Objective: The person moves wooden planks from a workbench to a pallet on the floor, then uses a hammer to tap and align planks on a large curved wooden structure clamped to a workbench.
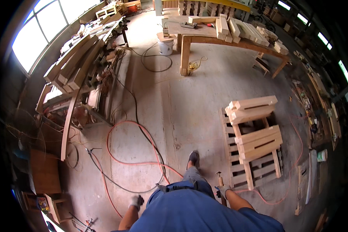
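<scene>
My right hand [222,190], in a grey and dark glove, is closed round the wooden handle of a hammer [220,181]. The hammer's small metal head points forward, away from me. At my left side hangs my left hand [136,201], gloved the same way. Its fingers are loosely bent, and I see nothing in them. Just beyond the hammer, to the right, a wooden pallet [237,178] lies on the floor. Stacked on it are thick pale timber blocks [259,141], some with long slots, resting on crosswise lengths of wood.
A red hose [133,162] and a black hose [135,106] loop over the concrete floor. A workbench [205,39] with timber pieces stands ahead, a white bucket [166,47] beside it. Long beams [71,63] are piled at the left. An orange cord [276,202] curves round the pallet.
</scene>
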{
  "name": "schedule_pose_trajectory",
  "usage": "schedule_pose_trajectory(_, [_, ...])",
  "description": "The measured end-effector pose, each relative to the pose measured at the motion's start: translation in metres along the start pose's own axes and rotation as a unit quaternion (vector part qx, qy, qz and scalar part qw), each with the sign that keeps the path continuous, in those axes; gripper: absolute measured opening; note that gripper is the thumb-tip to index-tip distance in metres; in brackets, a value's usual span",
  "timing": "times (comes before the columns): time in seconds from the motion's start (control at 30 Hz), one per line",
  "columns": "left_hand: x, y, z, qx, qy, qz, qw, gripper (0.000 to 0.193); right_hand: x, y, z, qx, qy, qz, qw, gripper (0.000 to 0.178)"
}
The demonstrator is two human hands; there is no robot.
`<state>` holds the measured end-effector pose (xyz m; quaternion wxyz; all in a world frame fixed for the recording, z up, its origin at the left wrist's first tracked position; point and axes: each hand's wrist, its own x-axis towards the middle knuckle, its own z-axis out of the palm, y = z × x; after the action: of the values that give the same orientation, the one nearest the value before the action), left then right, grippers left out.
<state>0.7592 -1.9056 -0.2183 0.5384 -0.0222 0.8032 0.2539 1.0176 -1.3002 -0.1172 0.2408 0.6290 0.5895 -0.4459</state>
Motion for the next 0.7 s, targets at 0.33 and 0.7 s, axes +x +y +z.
schedule_pose_trajectory(0.33, [-0.020,0.227,-0.006,0.113,0.191,-0.046,0.974,0.035,0.096,-0.278,-0.144,0.148,-0.001,-0.044,0.988,0.020])
schedule_pose_trajectory(0.7, [0.100,0.359,-0.123,-0.333,0.204,-0.102,0.915,0.017,0.124,-0.363,-0.128,0.145,0.000,0.072,0.987,0.022])
